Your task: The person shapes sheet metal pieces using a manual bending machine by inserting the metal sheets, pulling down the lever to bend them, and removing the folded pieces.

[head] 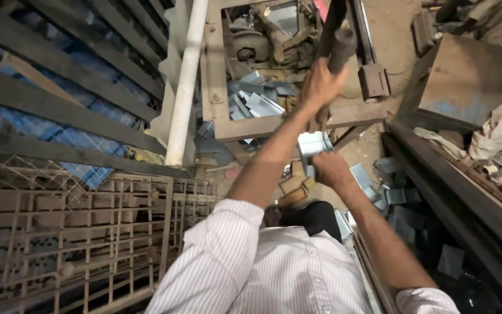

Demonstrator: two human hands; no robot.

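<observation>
We see a bright sheet-metal piece (314, 143), bent like a shallow channel, sitting at the front edge of a worn press frame (245, 125); the right hand (331, 169) pinches its lower edge, fingers curled tight on it; just above, the left hand (319, 86) is wrapped fully around a dark lever handle (340, 49) that rises toward the top of the view; both forearms are bare, the striped shirt sleeves (222, 244) rolled up. Behind the frame lies a heap of cut grey metal pieces (260, 102); more folded pieces (387, 195) are scattered on the floor to the right of the hand, beside a long dark steel beam (454, 192). A white pipe (186, 81) stands at the frame's left; further left we find metal grilles (71, 232) stacked flat; a rusty box (466, 81) sits at upper right.
</observation>
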